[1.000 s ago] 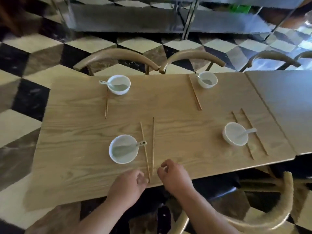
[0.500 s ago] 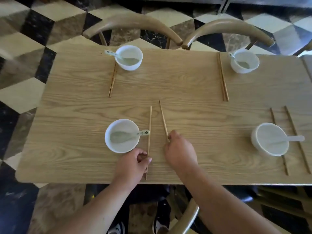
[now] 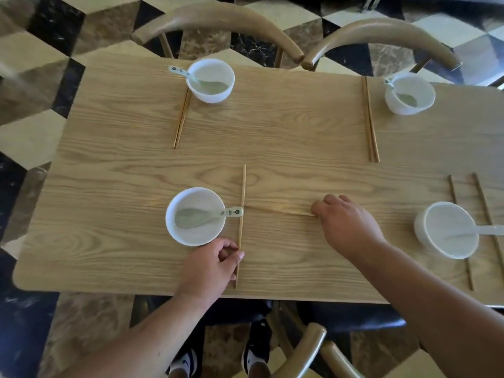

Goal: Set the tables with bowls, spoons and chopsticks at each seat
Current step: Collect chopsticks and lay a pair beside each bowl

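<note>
On the wooden table (image 3: 286, 137) stand several white bowls, each with a spoon. The near-left bowl (image 3: 195, 216) holds a spoon (image 3: 207, 215) whose handle points right. My left hand (image 3: 211, 264) pinches the near end of one chopstick (image 3: 241, 214) lying straight beside that bowl. My right hand (image 3: 346, 223) pinches the end of a second chopstick (image 3: 281, 211), which is blurred and lies sideways, its tip near the spoon handle.
Far-left bowl (image 3: 210, 80) and far-right bowl (image 3: 409, 93) each have paired chopsticks beside them. The near-right bowl (image 3: 447, 230) sits over one chopstick of a spread pair. Two chair backs (image 3: 218, 20) curve beyond the far edge; another chair (image 3: 308, 347) is below me.
My right hand has slid to the right across the table, swinging its chopstick from nearly upright to sideways. My left hand keeps its chopstick in place by the bowl.
</note>
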`<state>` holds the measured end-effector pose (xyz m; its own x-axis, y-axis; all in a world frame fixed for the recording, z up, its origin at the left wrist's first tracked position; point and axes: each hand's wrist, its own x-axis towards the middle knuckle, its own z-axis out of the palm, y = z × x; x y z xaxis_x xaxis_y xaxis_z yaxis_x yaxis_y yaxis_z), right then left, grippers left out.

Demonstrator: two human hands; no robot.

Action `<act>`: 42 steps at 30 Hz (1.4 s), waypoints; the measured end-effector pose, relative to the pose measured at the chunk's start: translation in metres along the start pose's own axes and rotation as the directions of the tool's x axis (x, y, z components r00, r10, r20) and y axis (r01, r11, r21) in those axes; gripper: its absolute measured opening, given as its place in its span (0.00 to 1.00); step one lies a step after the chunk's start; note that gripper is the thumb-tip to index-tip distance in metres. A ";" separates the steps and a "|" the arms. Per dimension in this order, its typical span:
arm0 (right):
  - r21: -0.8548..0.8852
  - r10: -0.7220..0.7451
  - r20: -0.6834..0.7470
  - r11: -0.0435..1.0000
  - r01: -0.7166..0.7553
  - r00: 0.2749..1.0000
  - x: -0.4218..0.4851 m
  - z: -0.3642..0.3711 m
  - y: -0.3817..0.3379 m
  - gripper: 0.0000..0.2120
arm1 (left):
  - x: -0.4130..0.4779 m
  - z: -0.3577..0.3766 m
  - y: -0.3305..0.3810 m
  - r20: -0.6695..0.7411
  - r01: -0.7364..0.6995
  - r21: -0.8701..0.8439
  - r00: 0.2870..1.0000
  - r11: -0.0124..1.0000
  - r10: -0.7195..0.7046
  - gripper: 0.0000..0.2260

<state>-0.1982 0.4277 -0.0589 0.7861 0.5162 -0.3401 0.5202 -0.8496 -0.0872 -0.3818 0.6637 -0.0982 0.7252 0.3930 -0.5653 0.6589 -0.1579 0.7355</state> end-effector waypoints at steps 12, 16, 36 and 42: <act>-0.124 -0.425 0.026 0.897 0.425 0.905 0.023 -0.012 -0.034 0.10 | 0.001 0.000 0.000 0.001 -0.015 -0.018 1.000 1.000 0.015 0.03; -0.083 -0.481 0.038 0.872 0.483 0.876 0.034 -0.016 -0.062 0.15 | -0.001 -0.001 0.001 0.004 -0.021 -0.001 1.000 1.000 0.021 0.04; -0.189 -0.404 0.056 0.894 0.407 0.913 0.015 -0.014 -0.045 0.02 | 0.005 -0.006 -0.010 0.034 -0.039 0.018 0.999 0.999 0.039 0.16; -0.032 0.018 0.193 0.999 -0.012 0.981 -0.030 -0.014 -0.012 0.06 | 0.004 -0.008 -0.011 0.046 -0.038 0.025 0.998 0.999 0.036 0.14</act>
<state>-0.2232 0.4242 -0.0347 0.7157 0.4704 -0.5162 0.5215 -0.8516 -0.0529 -0.3879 0.6742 -0.1053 0.7572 0.3448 -0.5548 0.6359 -0.1951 0.7467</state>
